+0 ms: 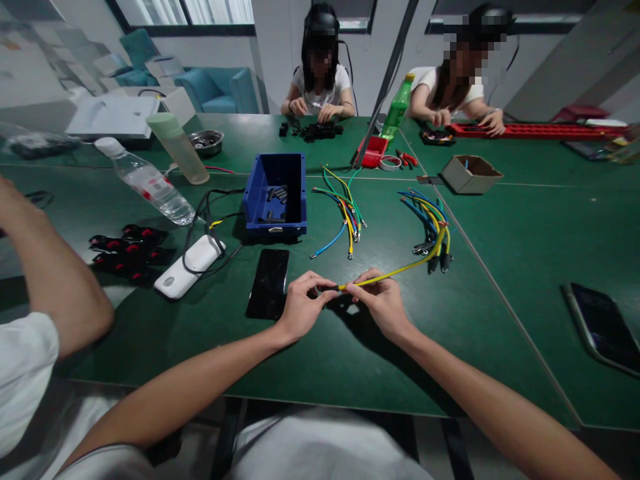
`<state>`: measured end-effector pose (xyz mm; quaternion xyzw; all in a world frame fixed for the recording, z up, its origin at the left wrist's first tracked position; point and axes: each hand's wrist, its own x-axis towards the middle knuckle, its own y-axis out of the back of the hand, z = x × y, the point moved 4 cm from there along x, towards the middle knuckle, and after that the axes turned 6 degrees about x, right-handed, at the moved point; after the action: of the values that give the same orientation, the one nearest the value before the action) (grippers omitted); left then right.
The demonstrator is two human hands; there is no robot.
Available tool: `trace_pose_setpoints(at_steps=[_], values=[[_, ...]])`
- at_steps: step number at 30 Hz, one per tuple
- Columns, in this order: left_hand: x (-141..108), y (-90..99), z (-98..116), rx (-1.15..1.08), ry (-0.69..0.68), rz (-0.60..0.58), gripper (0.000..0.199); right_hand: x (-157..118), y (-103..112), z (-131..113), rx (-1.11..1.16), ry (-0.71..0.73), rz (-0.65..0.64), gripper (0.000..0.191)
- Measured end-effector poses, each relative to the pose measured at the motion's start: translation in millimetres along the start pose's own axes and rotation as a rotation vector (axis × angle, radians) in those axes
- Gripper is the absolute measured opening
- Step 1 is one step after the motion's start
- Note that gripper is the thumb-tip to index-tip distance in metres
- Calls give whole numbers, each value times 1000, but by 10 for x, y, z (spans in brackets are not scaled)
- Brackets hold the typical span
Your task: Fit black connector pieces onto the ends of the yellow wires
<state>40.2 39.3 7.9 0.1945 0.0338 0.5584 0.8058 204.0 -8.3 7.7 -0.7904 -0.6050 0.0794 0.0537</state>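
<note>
White plastic, the rounded device (175, 280) at the left is crossed by a looped black cord, and beside it a black glass-fronted phone (269, 287) is laid flat. Above the phone, short black tubular sleeves (278, 195) are held loose in a blue open-fronted plastic bin (293, 230).

Near the middle of the green tabletop (450, 353), a dark end piece (331, 289) is pinched by the closed fingers of the left hand (301, 305). Just to the right, a yellow insulated wire (400, 270) is gripped between the thumb and fingers of the right hand (384, 303), close to that same end. Whether the dark piece is fully seated cannot be told, as it is partly hidden by the fingertips.

Beyond the hands, bare metal lugs are shown on a loose bundle of blue, yellow, red and green wires (349, 208); these ends appear to be left uncovered. Farther right, dark covers (445, 261) are seen on several ends of a second multicoloured bundle (425, 212), so part of the covering is judged done.

The held wire is raised slightly above the tabletop, its long axis run mostly sideways. Its worked end is pointed left; toward the right, its length is angled away and curved up over the second bundle, where its far end cannot be singled out.
</note>
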Motion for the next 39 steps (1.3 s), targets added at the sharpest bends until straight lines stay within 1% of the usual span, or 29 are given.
trace_pose_setpoints(at_steps=[11, 22, 30, 39], values=[[-10, 1, -11, -7, -4, -16, 14, 8, -6, 35, 5, -19, -6, 30], [-1, 14, 9, -26, -35, -16, 15, 28, -3, 63, 26, -21, -18, 27], [-9, 15, 9, 6, -50, -30, 15, 43, 10, 48, 29, -34, 32, 27], [-3, 14, -22, 2, -63, -30, 20, 62, 38, 78, 112, -73, 56, 26]])
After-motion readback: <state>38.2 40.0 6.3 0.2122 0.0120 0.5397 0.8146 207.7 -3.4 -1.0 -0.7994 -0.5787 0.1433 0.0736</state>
